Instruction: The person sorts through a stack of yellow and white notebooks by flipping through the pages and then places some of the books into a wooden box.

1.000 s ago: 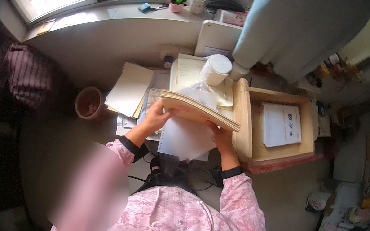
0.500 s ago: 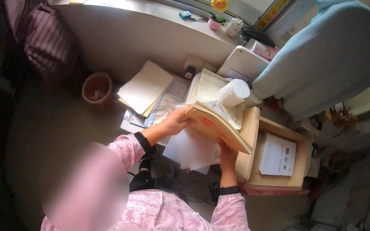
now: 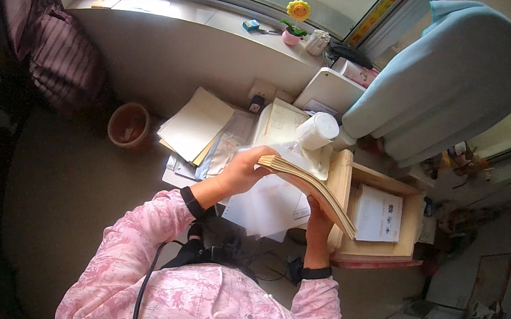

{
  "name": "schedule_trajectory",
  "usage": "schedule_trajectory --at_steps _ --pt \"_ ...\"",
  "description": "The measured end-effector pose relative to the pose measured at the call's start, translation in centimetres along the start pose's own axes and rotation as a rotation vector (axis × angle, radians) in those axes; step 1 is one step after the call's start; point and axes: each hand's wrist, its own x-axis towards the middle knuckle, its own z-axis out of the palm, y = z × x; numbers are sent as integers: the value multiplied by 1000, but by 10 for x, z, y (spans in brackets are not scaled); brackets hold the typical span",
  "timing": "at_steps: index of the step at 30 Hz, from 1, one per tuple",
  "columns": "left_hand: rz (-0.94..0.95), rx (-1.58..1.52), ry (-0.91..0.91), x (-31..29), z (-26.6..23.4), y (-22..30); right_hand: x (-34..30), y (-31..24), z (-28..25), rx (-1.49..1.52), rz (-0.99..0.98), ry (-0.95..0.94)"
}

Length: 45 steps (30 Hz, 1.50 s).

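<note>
Single head-worn fisheye view, looking steeply down from above the person's chest, facing the window wall (image 3: 231, 57) ahead. Hands and the stack of papers (image 3: 308, 184) are sitting close at centre; floor and edges are bending toward the rim.

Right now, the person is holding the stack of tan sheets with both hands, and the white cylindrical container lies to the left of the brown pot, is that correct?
Not quite: the head view shows the white cylindrical container to the right of the brown pot. The left hand and right hand do hold the stack of tan sheets.
</note>
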Motion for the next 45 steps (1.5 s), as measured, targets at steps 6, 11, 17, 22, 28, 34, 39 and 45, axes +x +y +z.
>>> schedule_trajectory --at_steps 6,11,17,22,28,34,39,45 --pt "-134 -138 -106 0 2 20 -22 -28 -16 -14 32 28" --pt "-373 -552 -55 -12 4 33 -37 -73 -12 -41 222 -33" --pt "-616 -845 -36 -12 31 43 -43 -88 -27 -303 141 -56" --pt "-686 -856 -107 -5 39 39 -54 -108 -41 -221 173 -268" --pt "-684 -829 -317 -30 80 61 -110 -117 -89 93 464 -10" --pt "-724 -997 -363 -42 98 47 -116 -112 -120 61 533 -84" --pt "-781 -992 -343 -30 98 41 -113 -107 -100 64 523 -3" --pt "-976 -951 -402 -17 82 40 -113 -97 -94 211 530 23"
